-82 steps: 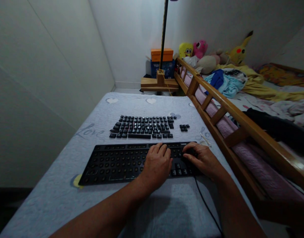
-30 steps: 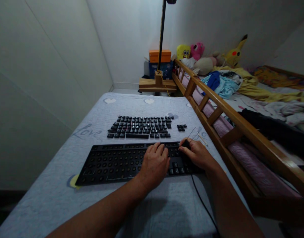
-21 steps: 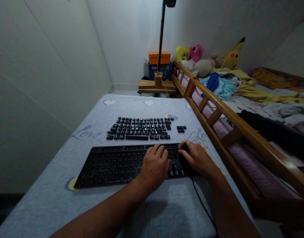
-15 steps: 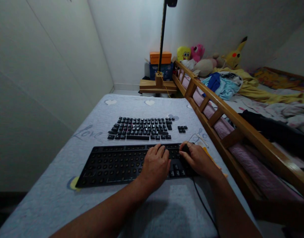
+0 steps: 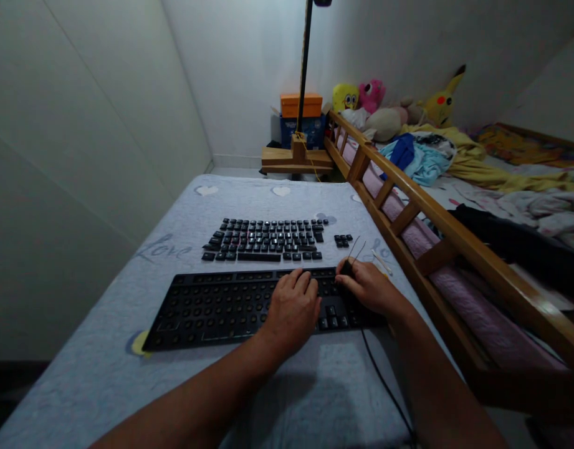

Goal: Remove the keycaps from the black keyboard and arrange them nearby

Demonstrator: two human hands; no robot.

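Note:
A black keyboard (image 5: 221, 307) with most keycaps removed lies on a pale blue sheet (image 5: 268, 199). My left hand (image 5: 292, 308) rests flat on its right half, fingers together. My right hand (image 5: 368, 290) pinches a thin wire keycap puller (image 5: 355, 249) at the keyboard's upper right corner. Beyond the keyboard, the removed black keycaps (image 5: 263, 239) are laid out in rows, with a small group of keycaps (image 5: 343, 240) to their right.
A wooden bed rail (image 5: 408, 193) runs along the right, with clothes and plush toys (image 5: 384, 106) behind it. A small white stick (image 5: 381, 262) lies near the rail. The keyboard cable (image 5: 384, 390) trails toward me. A pole on a wooden base (image 5: 300, 153) and boxes (image 5: 300, 105) stand at the far end.
My right hand has stayed at the keyboard's upper right corner, and the wire puller in it now stands more upright. My left hand has stayed put on the keyboard.

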